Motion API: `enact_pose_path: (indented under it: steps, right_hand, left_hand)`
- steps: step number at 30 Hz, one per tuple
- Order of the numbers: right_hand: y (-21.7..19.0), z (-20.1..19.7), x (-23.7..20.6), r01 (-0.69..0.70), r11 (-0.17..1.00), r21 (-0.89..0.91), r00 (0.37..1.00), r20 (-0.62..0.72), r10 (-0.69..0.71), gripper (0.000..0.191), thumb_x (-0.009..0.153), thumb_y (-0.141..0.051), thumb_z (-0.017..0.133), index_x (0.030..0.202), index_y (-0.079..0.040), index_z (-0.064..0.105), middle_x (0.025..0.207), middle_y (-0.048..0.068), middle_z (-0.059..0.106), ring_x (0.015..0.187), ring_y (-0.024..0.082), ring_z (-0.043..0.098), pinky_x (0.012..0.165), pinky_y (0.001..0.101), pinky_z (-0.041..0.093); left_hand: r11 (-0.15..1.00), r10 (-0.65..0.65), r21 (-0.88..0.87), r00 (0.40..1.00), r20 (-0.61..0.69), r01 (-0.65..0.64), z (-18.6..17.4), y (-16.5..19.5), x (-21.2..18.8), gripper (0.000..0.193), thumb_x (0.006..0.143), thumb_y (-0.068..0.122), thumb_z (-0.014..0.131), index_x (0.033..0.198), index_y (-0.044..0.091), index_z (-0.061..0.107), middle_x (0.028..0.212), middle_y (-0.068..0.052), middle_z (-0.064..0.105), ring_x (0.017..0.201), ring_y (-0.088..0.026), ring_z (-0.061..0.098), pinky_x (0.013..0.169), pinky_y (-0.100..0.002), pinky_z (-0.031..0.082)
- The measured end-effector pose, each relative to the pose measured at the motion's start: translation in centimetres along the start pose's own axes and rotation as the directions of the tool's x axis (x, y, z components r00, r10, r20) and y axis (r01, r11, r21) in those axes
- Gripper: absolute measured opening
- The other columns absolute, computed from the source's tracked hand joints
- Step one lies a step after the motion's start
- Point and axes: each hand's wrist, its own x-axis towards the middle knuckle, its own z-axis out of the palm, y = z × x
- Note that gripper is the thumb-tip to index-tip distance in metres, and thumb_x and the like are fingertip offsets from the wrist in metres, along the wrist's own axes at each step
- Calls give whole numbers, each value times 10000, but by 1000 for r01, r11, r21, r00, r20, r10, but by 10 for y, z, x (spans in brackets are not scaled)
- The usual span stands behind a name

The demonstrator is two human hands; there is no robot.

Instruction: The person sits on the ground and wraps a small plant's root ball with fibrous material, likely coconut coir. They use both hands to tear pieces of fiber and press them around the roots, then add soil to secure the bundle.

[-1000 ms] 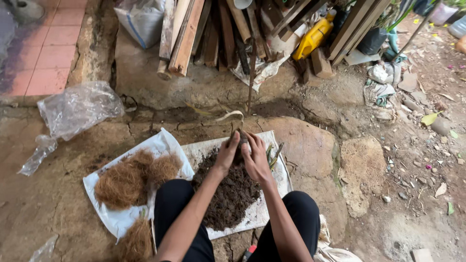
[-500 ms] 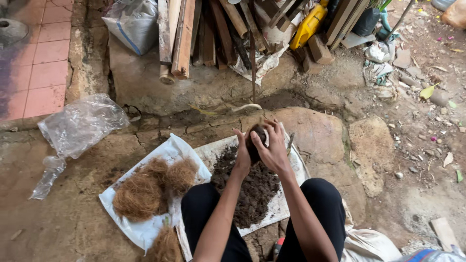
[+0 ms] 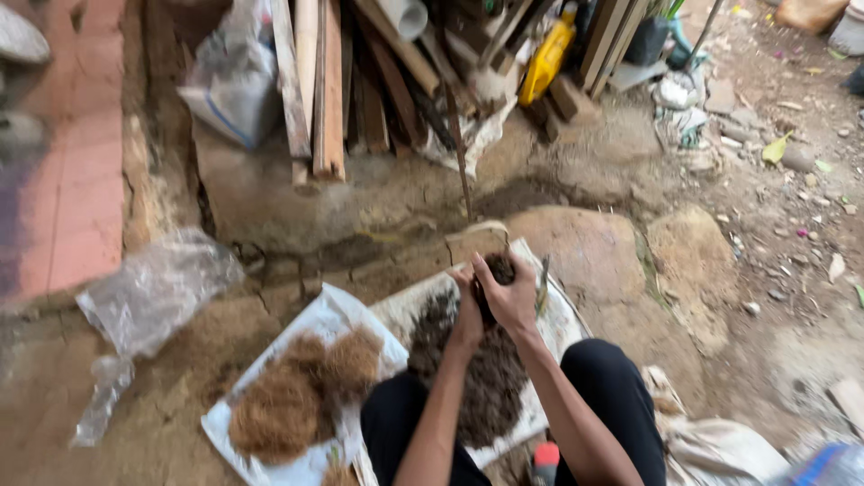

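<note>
Compared with the view half a second before, the two hands were found in much the same pose, raised a little above the heap, while the whole scene was shown shifted slightly and blurred. A dark, crumbly clump of soil (image 3: 498, 270) was held pressed between the left hand (image 3: 466, 310) and the right hand (image 3: 511, 297), both closed together around it, with the right fingers curled over its top; only a small dark part of it could be seen. It was held over the far end of a pale woven sack sheet (image 3: 560, 319) spread on the stone ground, on which a loose mound of dark brown soil (image 3: 481, 378) was heaped, running from near the hands back toward the black-clad knees. Just beside it, at the near left, a white plastic sheet (image 3: 319, 315) was laid, bearing a tuft of brown coconut fibre (image 3: 301, 396). A crumpled clear plastic bag (image 3: 157, 288) lay well apart to the left.
</note>
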Motion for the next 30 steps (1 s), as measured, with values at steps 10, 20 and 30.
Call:
enact_pose_path:
  steps: [10,20,30]
  right_hand:
    - [26,5,30,-286,927,243,958,87,273,287,860,-345,760,903,-64,724,760,36,692,630,125,626,592,289,531]
    - [36,14,23,-325,913,245,934,235,269,593,798,-581,827,959,-19,726,888,29,647,802,178,670,759,343,553]
    - [49,-16,21,-247,963,107,889,421,181,399,873,-462,716,941,-69,735,713,31,724,540,122,678,508,319,571]
  left_hand:
    - [573,-210,750,944,-255,330,-27,-19,26,1104,919,860,-26,1042,30,690,701,-14,547,675,-224,568,604,-455,465]
    - [712,-156,582,897,-414,393,-65,-50,-11,905,957,768,131,846,65,690,607,-80,592,537,-196,531,507,-379,412]
    - [881,195,472,920,-341,-12,-29,-66,-7,838,959,722,128,1454,129,452,1361,-148,584,1213,-278,608,939,-456,529]
